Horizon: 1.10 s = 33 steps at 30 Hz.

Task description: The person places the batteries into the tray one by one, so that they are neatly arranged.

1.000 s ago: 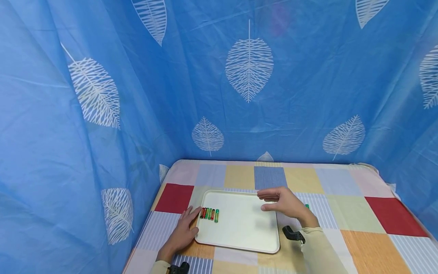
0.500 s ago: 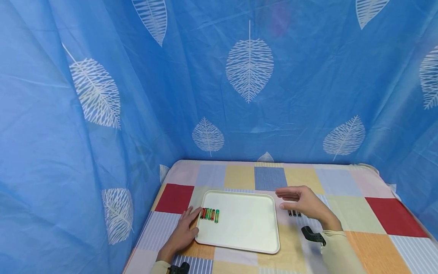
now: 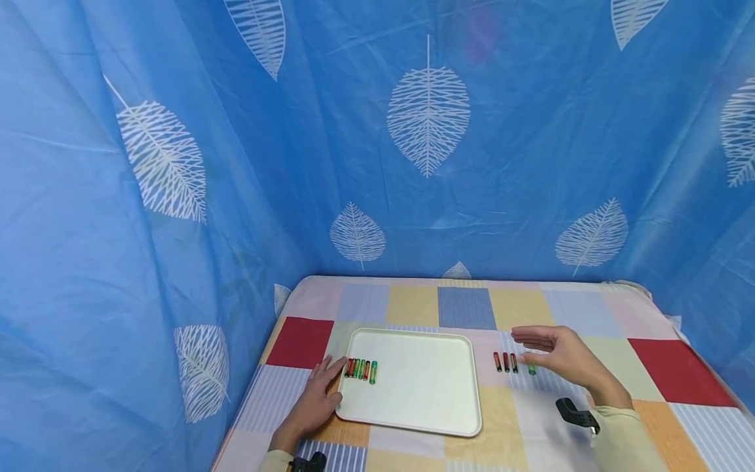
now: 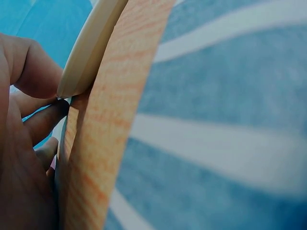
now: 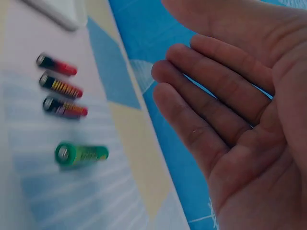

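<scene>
My left hand (image 3: pixel 314 402) rests at the left rim of a white tray (image 3: pixel 421 387), thumb and index finger touching its edge. In the left wrist view the thumb (image 4: pixel 41 72) meets the tray's rim (image 4: pixel 88 52). Inside the tray, near that hand, several red and green batteries (image 3: pixel 361 370) lie in a row. To the right of the tray, on the cloth, lie three red-and-black batteries (image 3: pixel 505 362) and one green battery (image 5: pixel 81 153). My right hand (image 3: pixel 569 359) hovers over the green one, fingers straight and thumb apart, holding nothing.
A patchwork tablecloth (image 3: pixel 413 301) covers the table. Blue curtains (image 3: pixel 501 164) with white leaf prints hang behind and to the left. Each wrist wears a black strap-on device (image 3: pixel 577 416).
My right hand has moved right, from above the tray's right edge to above the loose batteries, uncovering the three red-and-black ones. The left hand and tray have not moved.
</scene>
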Motion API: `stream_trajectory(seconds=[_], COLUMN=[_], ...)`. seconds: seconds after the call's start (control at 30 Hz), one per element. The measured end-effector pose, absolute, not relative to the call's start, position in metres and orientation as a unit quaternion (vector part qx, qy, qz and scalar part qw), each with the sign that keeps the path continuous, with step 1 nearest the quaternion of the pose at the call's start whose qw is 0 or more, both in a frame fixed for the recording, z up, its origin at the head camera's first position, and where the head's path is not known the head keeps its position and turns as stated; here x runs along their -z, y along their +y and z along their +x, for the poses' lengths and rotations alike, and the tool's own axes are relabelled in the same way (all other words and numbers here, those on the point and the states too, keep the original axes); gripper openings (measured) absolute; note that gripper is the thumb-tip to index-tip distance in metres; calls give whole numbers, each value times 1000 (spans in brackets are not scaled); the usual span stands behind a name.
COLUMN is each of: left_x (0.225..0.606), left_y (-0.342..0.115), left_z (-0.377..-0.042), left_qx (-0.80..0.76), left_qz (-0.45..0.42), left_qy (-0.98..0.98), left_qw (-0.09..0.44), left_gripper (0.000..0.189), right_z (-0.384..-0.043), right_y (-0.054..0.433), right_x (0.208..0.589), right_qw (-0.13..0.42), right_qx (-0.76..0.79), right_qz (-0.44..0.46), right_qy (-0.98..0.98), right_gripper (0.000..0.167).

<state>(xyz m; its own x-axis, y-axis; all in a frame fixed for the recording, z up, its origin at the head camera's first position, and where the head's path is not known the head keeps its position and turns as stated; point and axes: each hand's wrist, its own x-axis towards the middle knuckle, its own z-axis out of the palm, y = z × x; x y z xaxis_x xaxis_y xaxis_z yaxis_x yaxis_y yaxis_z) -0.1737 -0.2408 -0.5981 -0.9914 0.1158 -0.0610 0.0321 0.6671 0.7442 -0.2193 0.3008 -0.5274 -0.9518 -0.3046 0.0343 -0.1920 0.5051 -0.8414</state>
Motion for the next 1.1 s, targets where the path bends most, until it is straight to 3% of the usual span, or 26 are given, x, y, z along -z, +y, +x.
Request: stream_trajectory(seconds=[0.53,1.1], left_x=[602,602], left_y=[-243,-243], left_z=[-175,-176], left_qx=[-401,-404], left_qz=[47,57], left_qy=[913,912], left_qw=[51,47], left_gripper=[79,80], right_z=[-212,-218], right_y=[318,330], right_x=[542,560], right_qw=[48,97], right_qx=[403,377], right_qz=[-126,-63], right_qy=[905,919], right_gripper=[61,66])
